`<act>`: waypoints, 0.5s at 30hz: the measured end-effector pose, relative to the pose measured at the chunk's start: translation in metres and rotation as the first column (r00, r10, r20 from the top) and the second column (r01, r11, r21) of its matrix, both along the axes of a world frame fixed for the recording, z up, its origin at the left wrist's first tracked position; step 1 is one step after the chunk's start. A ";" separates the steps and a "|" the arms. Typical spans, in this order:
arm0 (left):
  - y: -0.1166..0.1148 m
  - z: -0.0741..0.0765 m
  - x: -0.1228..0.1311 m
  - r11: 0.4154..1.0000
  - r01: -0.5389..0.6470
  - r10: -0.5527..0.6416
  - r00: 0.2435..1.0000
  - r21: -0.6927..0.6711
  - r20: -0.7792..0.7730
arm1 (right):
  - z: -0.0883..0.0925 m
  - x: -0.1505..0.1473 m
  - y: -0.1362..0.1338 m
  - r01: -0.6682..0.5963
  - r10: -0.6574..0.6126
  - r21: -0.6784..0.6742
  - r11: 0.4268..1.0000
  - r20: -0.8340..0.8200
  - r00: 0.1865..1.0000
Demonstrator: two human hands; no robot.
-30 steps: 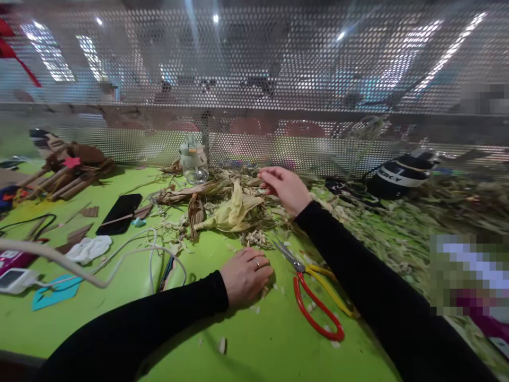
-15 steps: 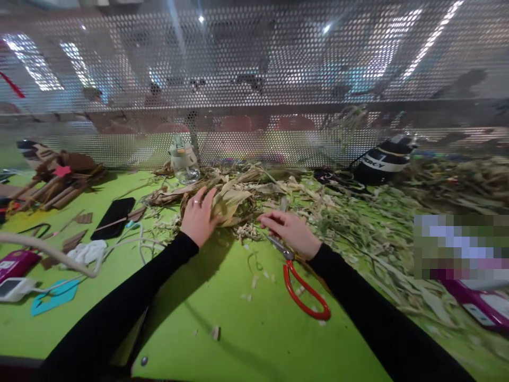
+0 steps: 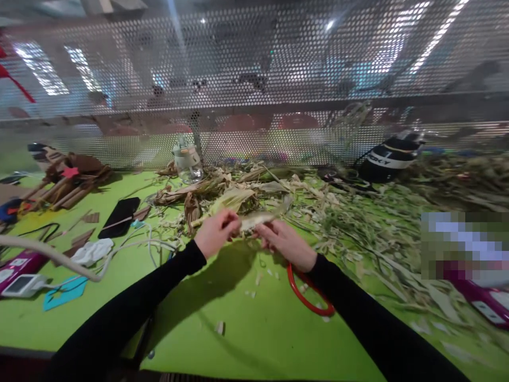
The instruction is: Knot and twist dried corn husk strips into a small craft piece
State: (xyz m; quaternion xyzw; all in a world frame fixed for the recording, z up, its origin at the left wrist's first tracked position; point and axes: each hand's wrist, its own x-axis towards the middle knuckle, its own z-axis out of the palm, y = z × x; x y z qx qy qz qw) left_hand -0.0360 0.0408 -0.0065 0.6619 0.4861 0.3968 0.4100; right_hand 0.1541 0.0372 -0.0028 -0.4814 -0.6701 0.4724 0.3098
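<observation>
Left hand (image 3: 218,232) and right hand (image 3: 285,245) both pinch a pale corn husk strip (image 3: 256,218), fingers narrow; strip spans between them, at right hand's 10 o'clock. Red-handled scissors (image 3: 326,311) at right hand's 5, partly covered.

Bright green tabletop (image 3: 254,345), bare toward the near edge but for a few pale chips. Dry husk scraps (image 3: 397,265) strewn across the middle and thick over the right side. Red handle loop (image 3: 316,309) flat at centre-right, rest hidden. Clear bottle (image 3: 188,163) upright at back. Left side: black phone (image 3: 119,217), crumpled white tissue (image 3: 93,251), blue cutout (image 3: 66,294), white cable (image 3: 149,241), brown strips. Dark white-banded container (image 3: 387,161) leaning, back right.
</observation>
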 end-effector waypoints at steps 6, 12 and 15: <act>-0.005 0.006 -0.007 0.941 0.086 0.048 0.924 0.327 -0.381 | 0.027 0.049 0.011 0.087 -0.086 -0.002 0.996 0.110 0.990; 0.038 -0.008 -0.047 0.931 -0.039 0.296 0.662 0.363 -0.688 | 0.047 0.109 0.029 0.331 -0.491 0.366 0.870 0.575 0.654; 0.040 -0.013 -0.046 0.961 -0.012 0.230 0.591 0.277 -0.773 | 0.040 0.093 0.025 0.286 -0.527 0.479 0.830 0.505 0.684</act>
